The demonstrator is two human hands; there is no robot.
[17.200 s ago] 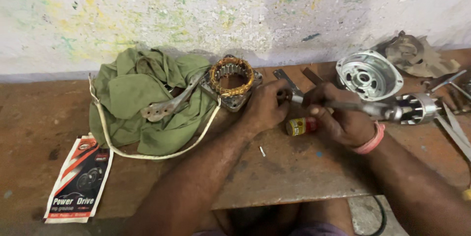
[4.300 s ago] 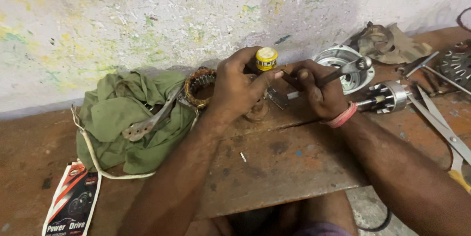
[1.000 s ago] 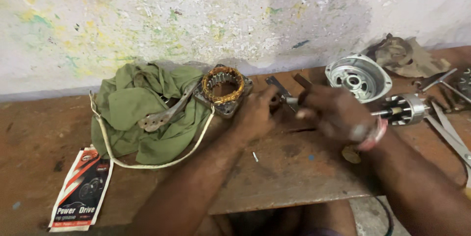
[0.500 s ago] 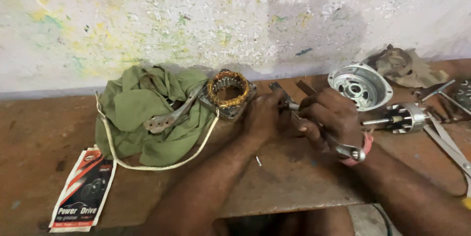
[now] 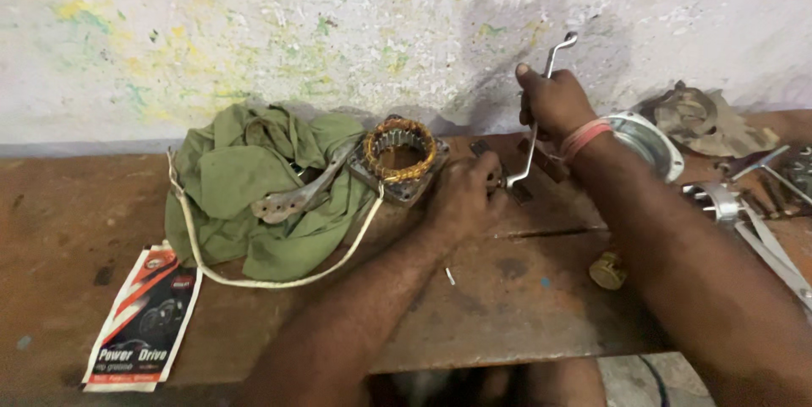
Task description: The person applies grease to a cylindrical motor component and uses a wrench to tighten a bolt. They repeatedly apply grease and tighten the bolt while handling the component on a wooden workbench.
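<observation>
My right hand [image 5: 551, 101] is raised and grips a bent metal ring wrench [image 5: 534, 123] that stands nearly upright, its lower end down on a small dark part [image 5: 514, 189] on the brown bench [image 5: 254, 314]. My left hand [image 5: 463, 194] rests on the bench right beside that lower end, fingers closed around the dark part. A pink band circles my right wrist. Just left of my left hand lies a stator with copper windings [image 5: 399, 151].
A green cloth [image 5: 245, 187] with a metal bracket [image 5: 292, 197] and a white cord lies to the left. A printed packet [image 5: 144, 316] sits at the front left. A silver round housing [image 5: 650, 143], a small yellow cap [image 5: 607, 270] and several tools lie to the right.
My right hand has lifted from the bench up toward the wall, swinging the wrench to nearly upright. My left hand stays by the small part.
</observation>
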